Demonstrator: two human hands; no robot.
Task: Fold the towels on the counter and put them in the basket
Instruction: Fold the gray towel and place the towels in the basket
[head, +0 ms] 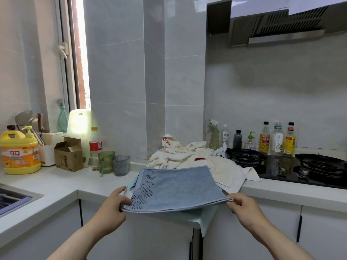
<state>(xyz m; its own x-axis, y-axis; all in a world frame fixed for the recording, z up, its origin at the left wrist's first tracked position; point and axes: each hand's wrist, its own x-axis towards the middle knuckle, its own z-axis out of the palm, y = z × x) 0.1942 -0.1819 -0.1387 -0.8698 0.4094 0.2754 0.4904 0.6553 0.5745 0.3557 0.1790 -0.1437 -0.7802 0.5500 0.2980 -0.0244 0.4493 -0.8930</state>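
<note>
Item: blue towel [176, 186], dash-patterned band at its left end, spread flat over the front corner of the table [62, 182]. Its far edge lies just in front of the heap of white towels [187, 152], and its near edge is lifted clear of the table's edge. Hold: left hand [114, 203] pinches the near left corner between thumb and curled fingers; right hand [242, 205] pinches the near right corner the same way. The cloth is drawn fairly taut between them. The near edge looks thick, perhaps already doubled, though the layers cannot be counted. Beneath it: a pale green cloth [206, 220], one corner hanging down over the cabinet front. Step in hand, as judged: folding the blue towel, with the near edge raised ready to be carried over. Next move calls for: both corners carried forward together and level, laid onto the far edge so the corners meet, and then a smoothing pass. Care is needed not to drag the green cloth along or push into the white heap. Outstanding: the white heap lies crumpled and unfolded, partly draped toward the gas stove [281, 166]. Basket: not in view, so placement cannot be planned from here. Also present: two tumblers [106, 162] and a yellow detergent bottle [19, 152] on the table's left run, a sink [15, 197] at far left, and a row of bottles [277, 139] behind the stove.
</note>
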